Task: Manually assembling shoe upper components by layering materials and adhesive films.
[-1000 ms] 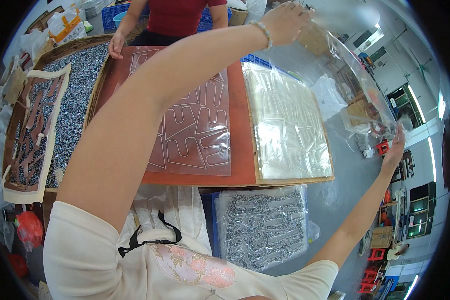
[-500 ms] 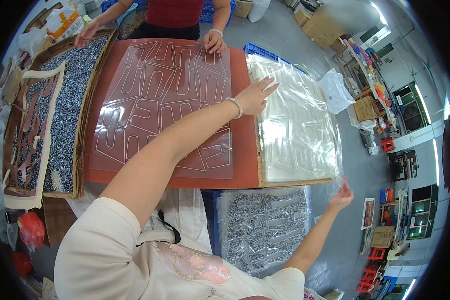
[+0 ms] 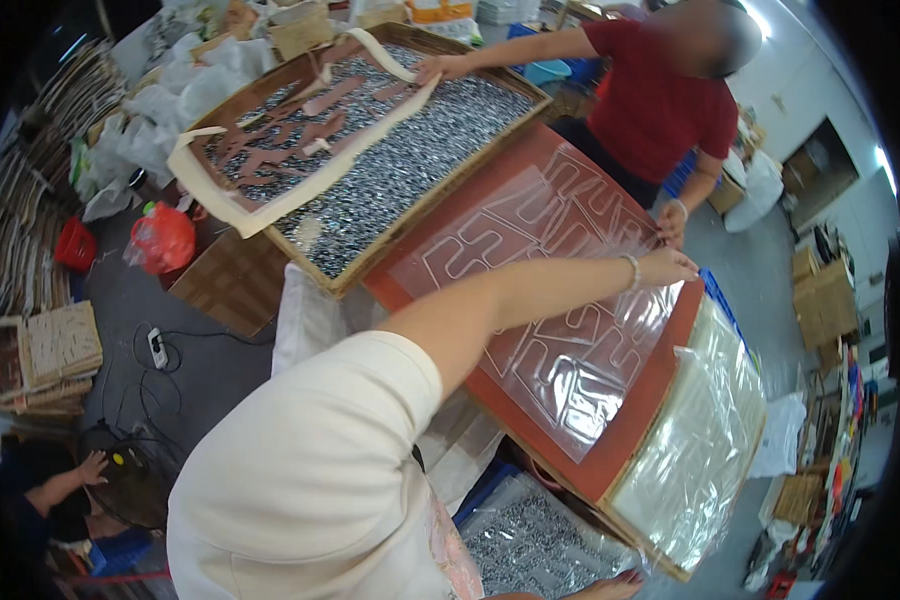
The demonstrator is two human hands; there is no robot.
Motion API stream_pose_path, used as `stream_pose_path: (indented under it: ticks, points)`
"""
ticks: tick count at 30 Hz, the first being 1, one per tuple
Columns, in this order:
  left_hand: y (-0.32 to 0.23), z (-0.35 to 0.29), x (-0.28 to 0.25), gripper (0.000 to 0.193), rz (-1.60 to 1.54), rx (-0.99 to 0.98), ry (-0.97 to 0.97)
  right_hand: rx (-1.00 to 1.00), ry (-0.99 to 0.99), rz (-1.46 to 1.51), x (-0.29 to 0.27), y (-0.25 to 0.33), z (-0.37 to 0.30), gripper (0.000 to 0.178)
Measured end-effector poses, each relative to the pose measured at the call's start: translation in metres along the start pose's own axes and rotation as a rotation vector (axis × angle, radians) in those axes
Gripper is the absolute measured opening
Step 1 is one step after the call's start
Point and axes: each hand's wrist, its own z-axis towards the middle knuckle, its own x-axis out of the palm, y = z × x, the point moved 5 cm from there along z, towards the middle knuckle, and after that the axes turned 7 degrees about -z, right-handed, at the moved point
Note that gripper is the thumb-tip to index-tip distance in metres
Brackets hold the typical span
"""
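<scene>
My left hand [image 3: 667, 267], with a bead bracelet at its wrist, reaches across to the right edge of a clear plastic sheet [image 3: 540, 255] that carries outlined shapes. Its fingers extend, slightly bent, and I make out nothing held in them. The sheet lies on a reddish-brown board [image 3: 595, 475]. At the bottom edge my right hand [image 3: 615, 587] is mostly cut off, beside a plastic-covered sheet of dark glittery pieces [image 3: 530, 540]; its grip is hidden. A stack of clear film [image 3: 685, 470] sits at the board's right end.
A wooden tray [image 3: 325, 280] of dark glittery bits holds a cream frame [image 3: 360, 150]. Across the board, a co-worker in a red shirt [image 3: 660, 100] has one hand on that frame, the other by the sheet. Cardboard [image 3: 235, 290] and a power strip [image 3: 157, 347] lie left; another person's hand [image 3: 92, 468] shows lower left.
The view has swung left. My left hand has gone from the film stack to the clear sheet's edge. My right hand is now lower in view. The co-worker's hand has reached the cream frame.
</scene>
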Motion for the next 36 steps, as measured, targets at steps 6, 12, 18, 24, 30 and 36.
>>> stream_pose_path:
  ticks: [6, 12, 18, 24, 30, 36]
  points:
    - [-0.197, -0.194, -0.174, 0.036, 0.785, 0.648, -0.197, 0.122, -0.336, 0.219, -0.180, -0.104, 0.032, 0.045]
    - [-0.326, -0.458, -0.371, 0.075, 2.017, -0.020, -0.531, -0.883, -0.080, -0.311, -0.054, 0.049, -0.153, 0.045]
    - [-0.325, -0.562, -0.448, 0.065, 2.064, -0.334, -0.250, -0.825, 0.388, -0.323, 0.191, 0.260, -0.418, 0.039]
    - [-0.374, -0.599, -0.518, 0.041, 1.679, -0.234, -0.231, -1.057, 1.499, -0.217, 0.352, 0.330, -0.666, 0.027]
    - [-0.468, -0.550, -0.553, 0.035, 1.314, 0.026, -0.264, -1.038, 1.877, -0.180, 0.404, 0.377, -0.803, 0.047]
    - [-0.531, -0.509, -0.595, 0.030, 1.289, 0.056, -0.357, -1.203, 1.816, -0.177, 0.473, 0.471, -0.883, 0.083]
